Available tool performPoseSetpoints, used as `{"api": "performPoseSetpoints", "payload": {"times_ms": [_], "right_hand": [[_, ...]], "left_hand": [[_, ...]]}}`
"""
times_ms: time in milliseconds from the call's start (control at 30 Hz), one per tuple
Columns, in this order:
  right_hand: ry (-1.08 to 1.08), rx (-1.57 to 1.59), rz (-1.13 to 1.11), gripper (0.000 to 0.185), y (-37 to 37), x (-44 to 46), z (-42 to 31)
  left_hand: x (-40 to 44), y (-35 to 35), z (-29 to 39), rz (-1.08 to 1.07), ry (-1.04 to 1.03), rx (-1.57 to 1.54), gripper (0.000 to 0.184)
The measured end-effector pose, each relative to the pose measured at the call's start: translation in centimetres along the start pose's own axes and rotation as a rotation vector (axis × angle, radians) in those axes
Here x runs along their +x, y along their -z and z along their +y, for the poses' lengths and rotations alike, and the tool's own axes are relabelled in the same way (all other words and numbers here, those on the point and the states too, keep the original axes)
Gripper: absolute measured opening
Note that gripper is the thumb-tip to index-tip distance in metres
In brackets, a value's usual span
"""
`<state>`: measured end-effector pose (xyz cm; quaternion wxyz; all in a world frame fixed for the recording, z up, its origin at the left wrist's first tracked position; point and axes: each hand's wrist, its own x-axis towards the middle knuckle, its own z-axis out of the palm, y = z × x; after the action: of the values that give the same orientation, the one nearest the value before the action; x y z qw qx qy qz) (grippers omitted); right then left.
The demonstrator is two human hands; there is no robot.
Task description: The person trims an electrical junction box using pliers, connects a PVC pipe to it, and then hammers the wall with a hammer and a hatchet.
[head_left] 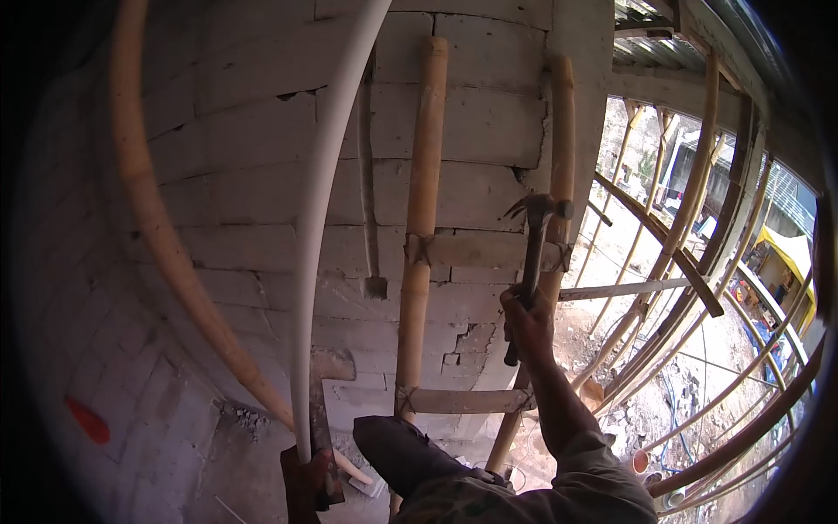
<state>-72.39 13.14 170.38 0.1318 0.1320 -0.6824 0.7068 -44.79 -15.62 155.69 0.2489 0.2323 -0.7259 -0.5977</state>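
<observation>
My right hand is closed around the dark handle of a claw hammer, its head up in front of the ladder's right rail. At the lower left, my left hand is wrapped round the lower end of a long white pipe. A saw-like tool with a dark blade stands beside the pipe at that hand; whether the fingers hold it too is unclear. Between the hands rises a bamboo ladder, with rungs tied across it. My bent knee is near its lower rung.
Behind the ladder is a grey block wall with a vertical groove ending in a small box recess. A curved bamboo pole leans at the left. Bamboo scaffolding stands outside the opening at right. A red object shows at lower left.
</observation>
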Motion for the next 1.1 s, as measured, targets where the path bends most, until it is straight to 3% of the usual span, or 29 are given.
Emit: {"api": "performPoseSetpoints", "payload": {"times_ms": [33,100,200,233,433,633,733,767,800,867,933,1100], "right_hand": [[0.046,-0.104,0.01,0.022,-0.1,2.0,-4.5],[0.359,0.001,0.075,0.028,-0.4,6.1,-7.4],[0.148,0.138,-0.047,0.025,0.6,5.9,-4.5],[0.127,0.053,0.025,0.025,1.0,6.6,-2.8],[0.419,-0.348,0.436,0.042,2.4,16.1,-5.0],[0.682,-0.4,0.584,0.046,3.4,30.1,-12.0],[0.697,-0.577,0.545,0.05,5.1,38.6,-14.7],[0.684,-0.633,0.517,0.052,5.7,40.9,-14.9],[0.651,-0.671,0.572,0.051,5.9,42.1,-15.3],[0.601,-0.741,0.657,0.049,5.3,42.7,-16.7],[0.576,-0.752,0.652,0.049,5.0,41.8,-17.5],[0.629,-0.581,0.553,0.041,4.7,37.9,-15.5]], "left_hand": [[0.1,-0.1,0.5,0.024,0.015,-0.012,0.024],[0.0,-0.3,1.0,0.069,0.053,-0.03,0.023],[0.9,0.2,0.3,0.1,0.113,-0.076,0.025],[0.9,0.2,0.3,0.122,0.093,-0.065,0.026],[4.1,0.5,-0.1,0.164,0.038,-0.069,0.029],[8.8,0.2,-2.7,0.205,0.028,-0.061,0.035],[11.0,-0.4,-4.7,0.129,-0.067,-0.076,0.021],[11.2,-1.1,-2.3,0.177,-0.014,-0.148,0.019],[12.5,-0.6,-4.1,0.228,-0.047,-0.111,0.018],[13.9,0.9,-9.8,0.352,-0.107,-0.053,0.018],[12.5,0.5,-6.6,0.23,-0.024,-0.156,0.017],[10.6,-1.1,-4.1,0.324,-0.081,-0.174,0.018]]}}
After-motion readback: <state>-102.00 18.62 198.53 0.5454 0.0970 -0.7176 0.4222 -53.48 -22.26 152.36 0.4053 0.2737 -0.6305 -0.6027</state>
